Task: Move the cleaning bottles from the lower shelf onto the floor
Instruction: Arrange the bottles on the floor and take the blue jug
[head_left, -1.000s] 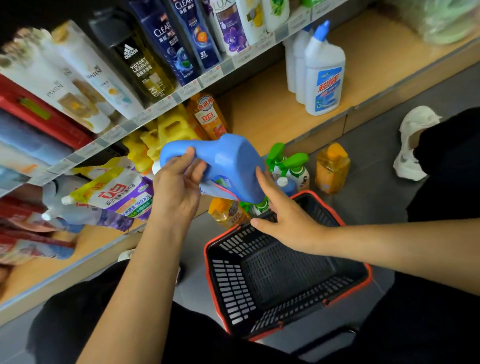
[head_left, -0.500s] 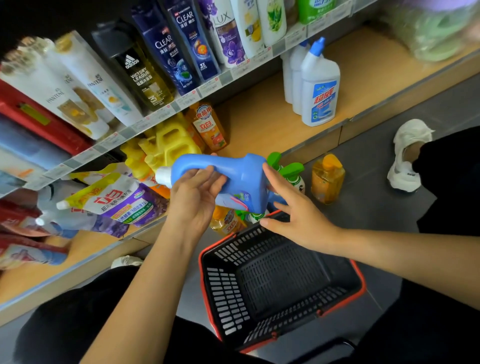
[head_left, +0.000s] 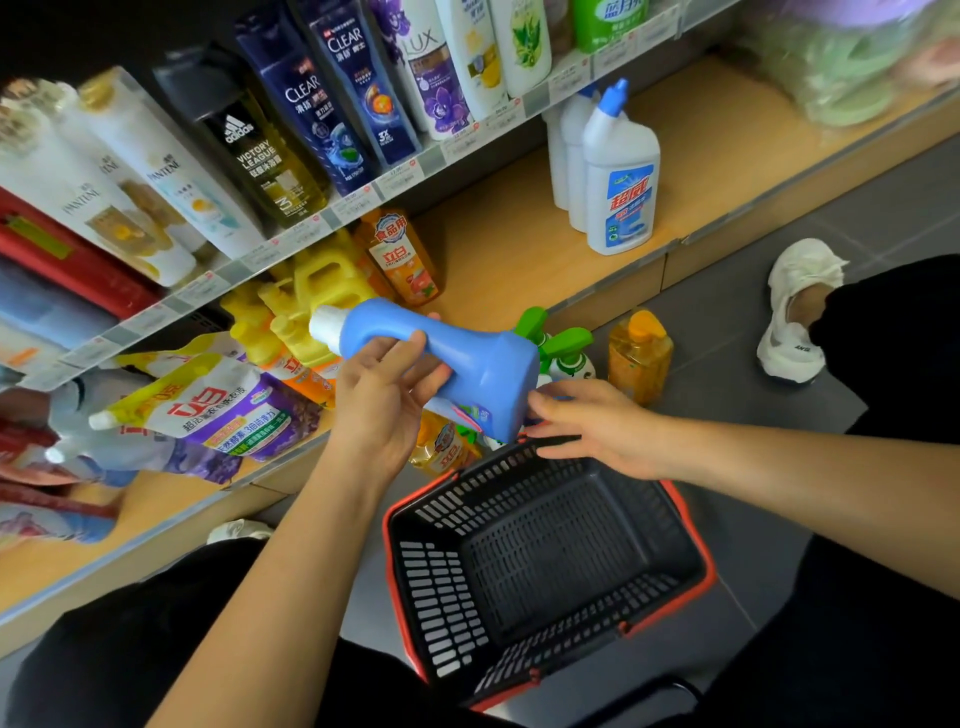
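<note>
Blue bottle (head_left: 457, 358), gripped by your left hand (head_left: 384, 405), overhangs the basket (head_left: 441, 582) rim, half hiding spray bottles (head_left: 569, 358); your right hand (head_left: 597, 431) touches it, fingers straight.

The person wears black trousers (head_left: 878, 639), one white shoe (head_left: 795, 312) at three o'clock and a second white shoe (head_left: 239, 531) at eight o'clock.
</note>
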